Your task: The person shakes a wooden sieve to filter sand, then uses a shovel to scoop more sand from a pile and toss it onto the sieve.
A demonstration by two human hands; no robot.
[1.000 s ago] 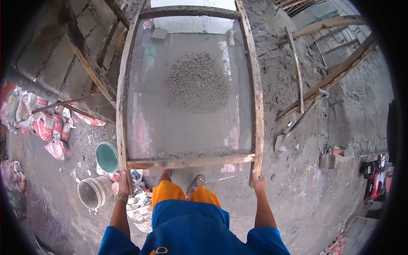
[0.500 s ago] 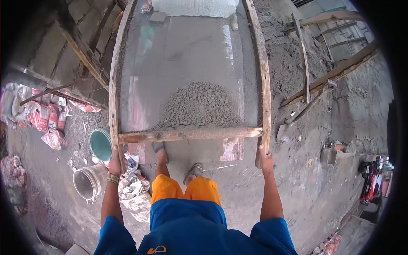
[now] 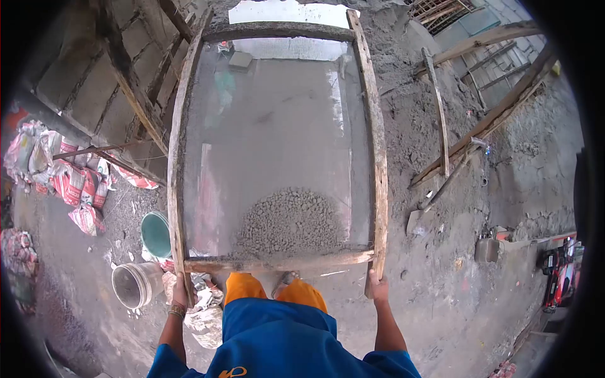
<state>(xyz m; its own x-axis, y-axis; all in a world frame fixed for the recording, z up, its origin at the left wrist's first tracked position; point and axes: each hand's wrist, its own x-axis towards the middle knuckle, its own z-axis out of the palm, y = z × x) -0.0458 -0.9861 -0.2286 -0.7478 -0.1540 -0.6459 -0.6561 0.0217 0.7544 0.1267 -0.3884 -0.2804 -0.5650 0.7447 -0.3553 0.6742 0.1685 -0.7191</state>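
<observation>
A large sieve screen with a rough wooden frame reaches away from my body, its mesh see-through over the ground. My left hand is closed around the near end of the left rail, a band on its wrist. On the other side, my right hand grips the end of the right rail. A heap of grey gravel lies on the mesh against the near crossbar. Beneath the mesh, grey fine material and pale sheets show through.
To the left stand a green bucket and a whitish bucket, near crumpled sacks. More red-and-white sacks lie farther left. At right are a shovel and wooden beams. A block wall rises at left.
The sieve has come toward my body with both hands on it, and the gravel heap has come along. Its far crossbar is now in view, and my feet are mostly covered.
</observation>
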